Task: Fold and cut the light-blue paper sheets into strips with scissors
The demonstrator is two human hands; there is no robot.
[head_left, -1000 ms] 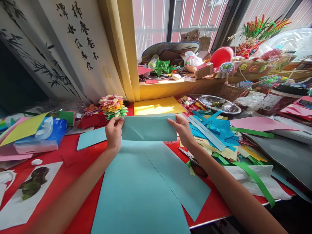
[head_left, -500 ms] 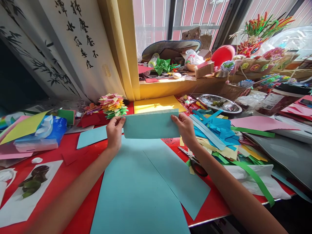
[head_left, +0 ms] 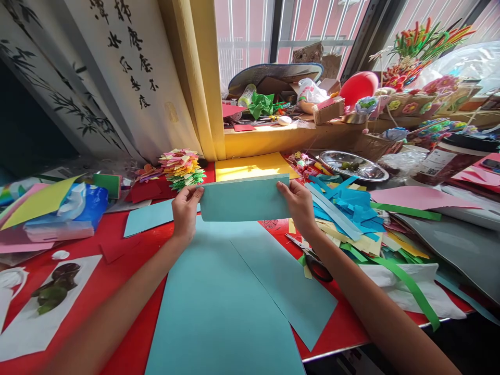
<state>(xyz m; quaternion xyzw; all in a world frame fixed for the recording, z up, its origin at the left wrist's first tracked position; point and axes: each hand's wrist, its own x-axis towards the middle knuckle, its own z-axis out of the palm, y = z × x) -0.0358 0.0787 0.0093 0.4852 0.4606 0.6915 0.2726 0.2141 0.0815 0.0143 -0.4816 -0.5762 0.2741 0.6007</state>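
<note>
A folded-looking strip of light blue paper [head_left: 245,199] is held up flat and level between my two hands. My left hand [head_left: 185,209] pinches its left end with thumb and fingers. At the other end, my right hand [head_left: 300,204] grips the strip the same way. Below lie larger light blue sheets [head_left: 222,302], one overlapping another at a slant. A smaller light blue piece [head_left: 146,219] rests behind my left hand. Scissors [head_left: 312,258] with dark handles lie beside my right forearm, blades pointing toward the sheets.
Blue paper strips [head_left: 347,205] and other coloured scraps are heaped on the right. A metal plate [head_left: 353,165] and a lidded cup [head_left: 445,159] stand behind. Folded-paper stack [head_left: 182,169] sits at the back, a tissue pack [head_left: 74,213] on the left of the red table [head_left: 133,281].
The paper strip and both hands have shifted very slightly to the right in view. Both hands keep their hold, and the things on the table look unchanged.
</note>
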